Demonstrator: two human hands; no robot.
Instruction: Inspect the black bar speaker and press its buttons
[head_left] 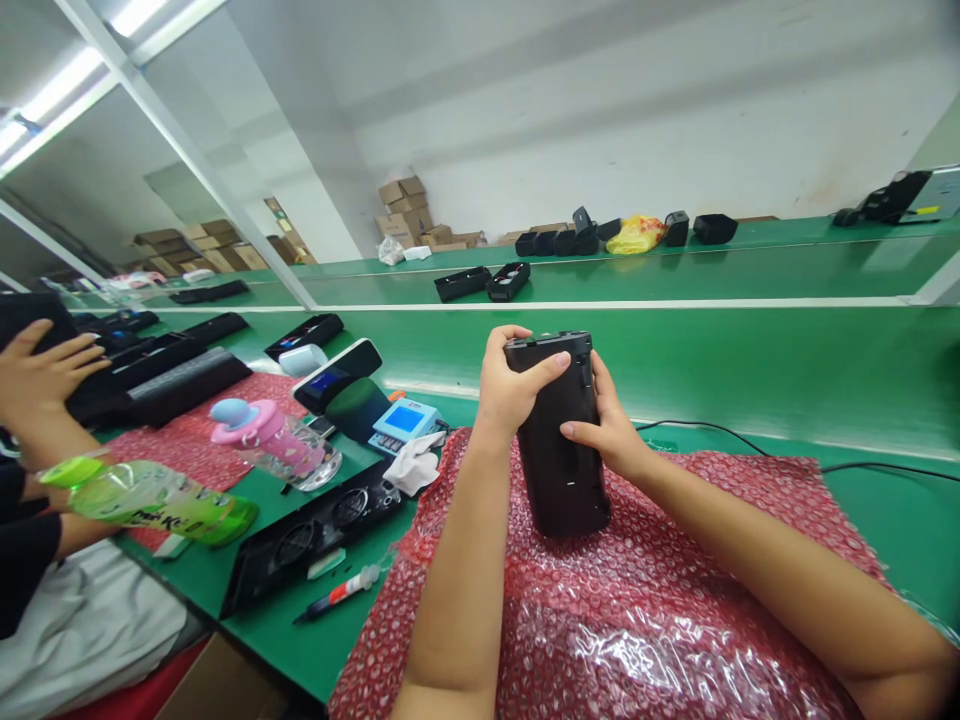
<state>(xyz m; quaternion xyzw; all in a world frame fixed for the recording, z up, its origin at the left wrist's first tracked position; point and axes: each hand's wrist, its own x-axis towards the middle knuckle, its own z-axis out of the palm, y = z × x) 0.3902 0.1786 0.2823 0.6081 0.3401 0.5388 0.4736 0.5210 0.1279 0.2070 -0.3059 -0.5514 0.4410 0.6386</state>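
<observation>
A long green workbench [750,360] runs through a white-walled room, with a raised green shelf at the back carrying black housings and a yellow bag [636,235], and brown cartons [405,210] stacked against the far wall. A sheet of red bubble wrap [637,600], glossy and dimpled, covers the near part of the bench. On it stands a black oblong casing [561,440], smooth matte plastic with rounded corners, upright on its short end. The left hand [510,390] is closed over the casing's top left corner, thumb laid across the front face; the right hand [609,425] clasps the right side, fingers pressed against it. To the left lie a black fan panel [315,535], a pink-capped clear bottle [274,440] and a green bottle [157,500], near a co-worker's hand [41,375].
</observation>
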